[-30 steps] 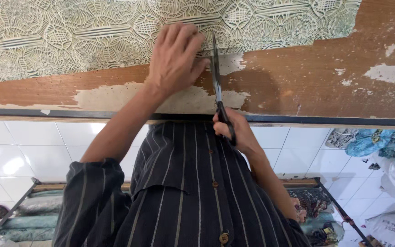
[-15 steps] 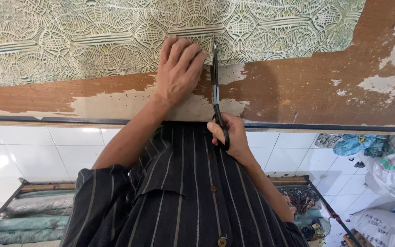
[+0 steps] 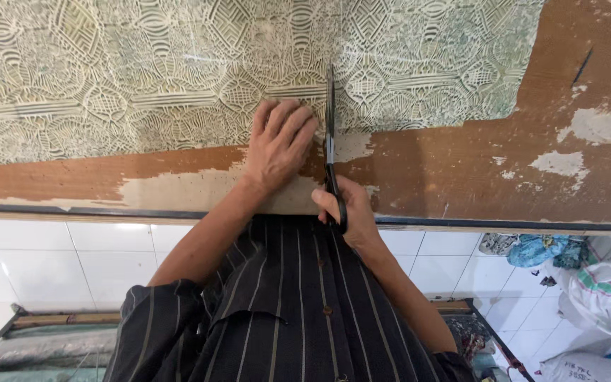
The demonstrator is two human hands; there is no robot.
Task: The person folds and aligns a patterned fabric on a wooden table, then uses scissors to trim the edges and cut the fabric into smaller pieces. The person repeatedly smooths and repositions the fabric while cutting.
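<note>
The patterned pale-green fabric [image 3: 178, 78] lies flat on a worn brown table [image 3: 475, 163], with black scissors [image 3: 331, 134] running up its cut line, blades close together. Right hand [image 3: 348, 212] has its grip closed through the scissor handles. Left hand [image 3: 277, 145] presses flat on the fabric just beside the blades, fingers spread, nothing held. Cloth bundles [image 3: 588, 276] sit on the white tile floor [image 3: 51, 262].

Down on the tiled floor [image 3: 454, 262] at the far right, a bulging white woven sack [image 3: 599, 286] with green stripes lies on its side; below it another white sack [image 3: 580, 366] shows dark print, too small to read.
</note>
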